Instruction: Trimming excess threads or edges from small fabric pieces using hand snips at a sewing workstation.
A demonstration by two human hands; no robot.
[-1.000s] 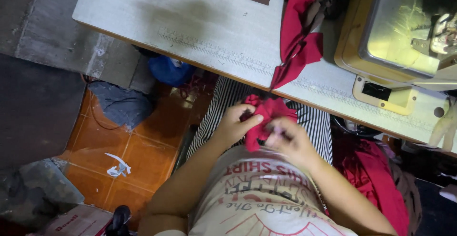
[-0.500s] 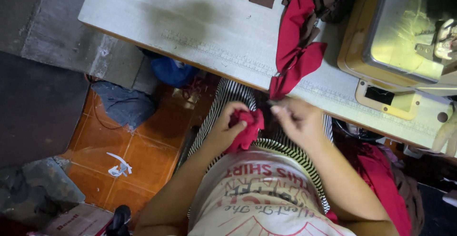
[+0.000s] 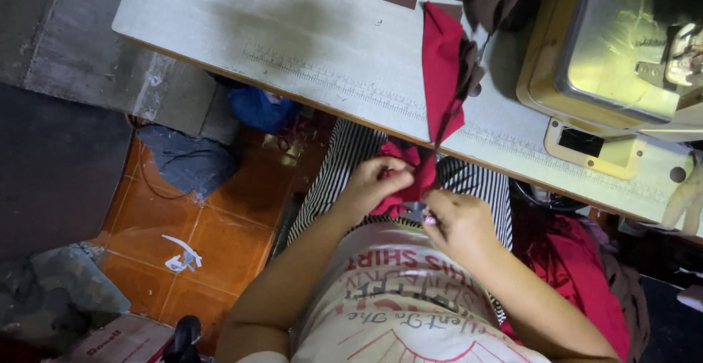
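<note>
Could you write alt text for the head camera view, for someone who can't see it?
Seen from above, a seated person's left hand and right hand pinch a small red cloth piece over their lap. Ahead, a red fabric strip hangs off a pale worktable beside a sewing machine.

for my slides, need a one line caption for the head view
Left hand and right hand pinch red fabric in the lap, below a sewing table.
</note>
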